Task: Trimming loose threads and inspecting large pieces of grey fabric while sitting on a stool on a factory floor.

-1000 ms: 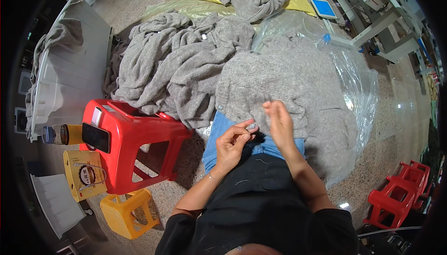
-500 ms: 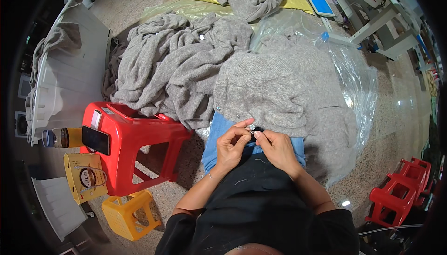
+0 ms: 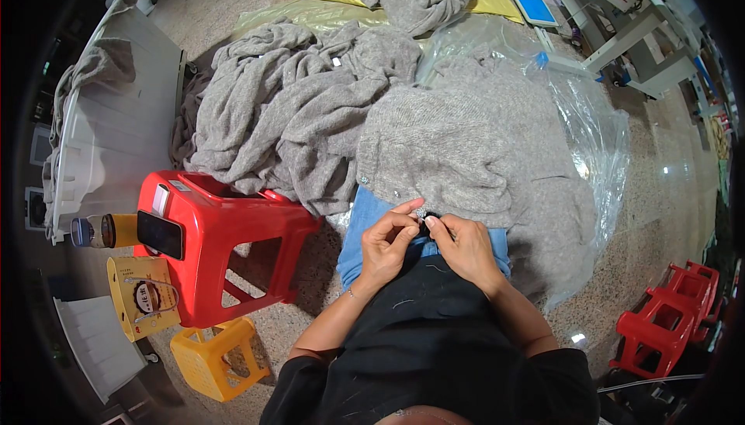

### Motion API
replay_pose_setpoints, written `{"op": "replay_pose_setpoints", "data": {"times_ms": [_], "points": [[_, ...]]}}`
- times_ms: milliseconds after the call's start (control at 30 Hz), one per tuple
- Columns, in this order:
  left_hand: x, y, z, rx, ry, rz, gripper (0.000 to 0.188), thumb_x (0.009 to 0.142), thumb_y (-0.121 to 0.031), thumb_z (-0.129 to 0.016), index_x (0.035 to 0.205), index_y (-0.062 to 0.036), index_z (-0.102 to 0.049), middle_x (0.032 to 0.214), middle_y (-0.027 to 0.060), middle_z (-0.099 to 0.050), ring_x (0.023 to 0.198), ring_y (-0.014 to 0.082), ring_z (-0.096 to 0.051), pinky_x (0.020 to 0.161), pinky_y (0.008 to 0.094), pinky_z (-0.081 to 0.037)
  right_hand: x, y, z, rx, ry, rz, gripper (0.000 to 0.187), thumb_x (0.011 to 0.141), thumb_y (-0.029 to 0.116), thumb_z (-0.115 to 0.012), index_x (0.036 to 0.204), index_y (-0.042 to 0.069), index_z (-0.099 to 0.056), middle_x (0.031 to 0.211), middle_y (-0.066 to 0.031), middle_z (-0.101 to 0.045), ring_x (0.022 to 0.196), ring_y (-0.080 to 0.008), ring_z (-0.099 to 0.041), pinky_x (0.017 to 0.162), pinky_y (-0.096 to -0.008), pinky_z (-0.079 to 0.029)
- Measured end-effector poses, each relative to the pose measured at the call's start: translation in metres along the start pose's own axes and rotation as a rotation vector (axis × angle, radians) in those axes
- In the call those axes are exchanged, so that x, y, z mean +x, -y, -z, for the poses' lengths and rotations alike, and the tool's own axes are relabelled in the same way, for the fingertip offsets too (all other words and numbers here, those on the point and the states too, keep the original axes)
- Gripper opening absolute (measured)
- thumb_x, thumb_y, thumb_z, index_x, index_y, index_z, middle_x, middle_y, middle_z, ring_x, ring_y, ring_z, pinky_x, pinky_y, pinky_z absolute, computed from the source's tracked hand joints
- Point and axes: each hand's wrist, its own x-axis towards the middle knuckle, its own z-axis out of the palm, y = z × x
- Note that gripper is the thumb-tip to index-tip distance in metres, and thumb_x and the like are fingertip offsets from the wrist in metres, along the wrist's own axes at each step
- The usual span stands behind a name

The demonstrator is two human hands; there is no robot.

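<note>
A grey knitted garment (image 3: 458, 134) lies across my lap over blue jeans, its lower edge close to my hands. Small shiny buttons (image 3: 396, 194) sit along that edge, and one sparkly button (image 3: 421, 212) shows right between my fingertips. My left hand (image 3: 388, 243) is closed in a pinch beside this button, with one finger stretched along it. Facing it, my right hand (image 3: 464, 248) pinches thumb against forefinger, almost touching the left fingertips. Whatever lies inside either pinch is too small to make out.
Heaped grey knitwear (image 3: 287, 107) lies ahead, left of centre, with clear plastic sheeting (image 3: 597, 161) to the right. At my left stands a red stool (image 3: 209, 247) carrying a phone (image 3: 161, 234), beside a yellow stool (image 3: 220, 359) and a white bin (image 3: 116, 115). Red stools (image 3: 656, 328) stand at right.
My right fingertips have shifted very slightly beside the sparkly button, and the left pinch has barely moved. The garment and everything around it stay in place.
</note>
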Motion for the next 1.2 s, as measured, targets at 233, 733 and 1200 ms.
{"op": "replay_pose_setpoints", "data": {"times_ms": [233, 733, 1200], "points": [[-0.002, -0.001, 0.001, -0.052, 0.0, 0.031, 0.003, 0.087, 0.0, -0.058, 0.088, 0.0031, -0.059, 0.121, 0.0216, -0.055, 0.095, 0.0137, -0.057, 0.086, 0.0271, -0.046, 0.002, 0.001, 0.001, 0.037, 0.006, -0.041, 0.035, 0.089, 0.029, -0.056, 0.072, -0.001, -0.063, 0.055, -0.011, -0.057, 0.05, -0.0182, -0.055, 0.049, -0.0314, -0.04], [0.058, -0.006, 0.013, -0.109, -0.108, 0.082, 0.008, 0.088, -0.007, -0.059, 0.086, 0.0012, -0.059, 0.105, 0.0166, -0.062, 0.092, 0.0186, -0.063, 0.076, 0.0271, -0.052, 0.018, -0.044, 0.033, 0.754, 0.216, -0.2, 0.017, 0.084, 0.011, -0.063, 0.097, 0.003, -0.057, 0.09, -0.0019, -0.059, 0.057, -0.013, -0.054, 0.053, -0.0298, -0.044], [0.047, -0.012, -0.022, 0.499, 0.105, -0.348, 0.02, 0.079, 0.005, -0.06, 0.098, -0.0009, -0.063, 0.104, 0.013, -0.061, 0.086, 0.0191, -0.061, 0.069, 0.0267, -0.05, 0.019, -0.035, 0.024, 1.21, 0.109, -0.382, 0.017, 0.08, -0.002, -0.058, 0.088, 0.009, -0.047, 0.067, 0.0034, -0.047, 0.04, -0.0023, -0.031, 0.045, -0.0232, -0.034]]}}
